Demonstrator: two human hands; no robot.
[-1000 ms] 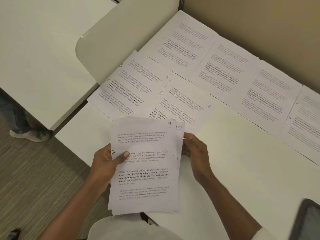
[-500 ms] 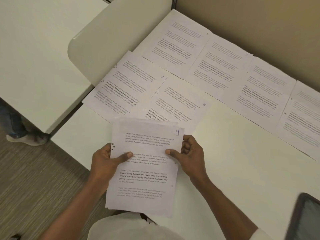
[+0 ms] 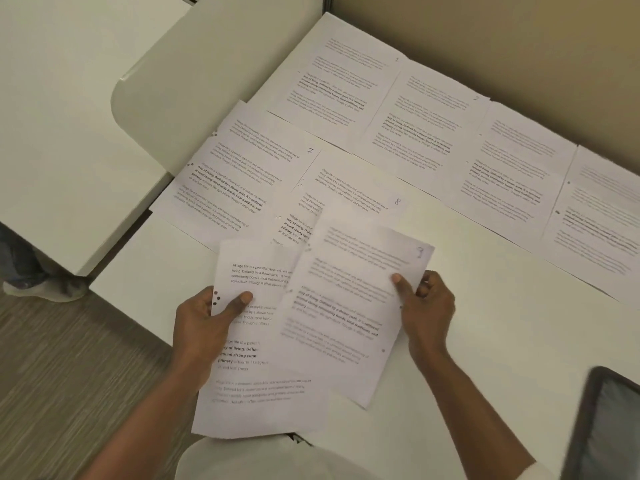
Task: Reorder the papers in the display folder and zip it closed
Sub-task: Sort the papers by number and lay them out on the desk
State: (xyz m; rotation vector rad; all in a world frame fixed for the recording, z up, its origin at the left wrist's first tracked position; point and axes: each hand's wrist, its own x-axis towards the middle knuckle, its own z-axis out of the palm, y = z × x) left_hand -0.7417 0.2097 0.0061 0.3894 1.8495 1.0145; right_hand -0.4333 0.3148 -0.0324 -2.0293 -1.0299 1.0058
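Head view: right hand (image 3: 427,306) pinching sheet 9 (image 3: 349,306)

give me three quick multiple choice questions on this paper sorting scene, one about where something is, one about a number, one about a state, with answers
1. Where does the sheet marked 8 lie?
A. just right of the sheet marked 7
B. inside the dark folder
C. on the floor

2. Which handwritten number is on the sheet in the right hand?
A. 3
B. 9
C. 12

3. What is the state of the sheet marked 9?
A. lying flat in the row on the table
B. folded in half
C. pinched at its edge by the right hand and pulled off the stack

Answers:
1. A, the 8 sheet sits on the white table partly over the right edge of the 7 sheet.
2. B, a 9 shows in its top right corner.
3. C, it is held tilted away from the stack of papers that the left hand grips.
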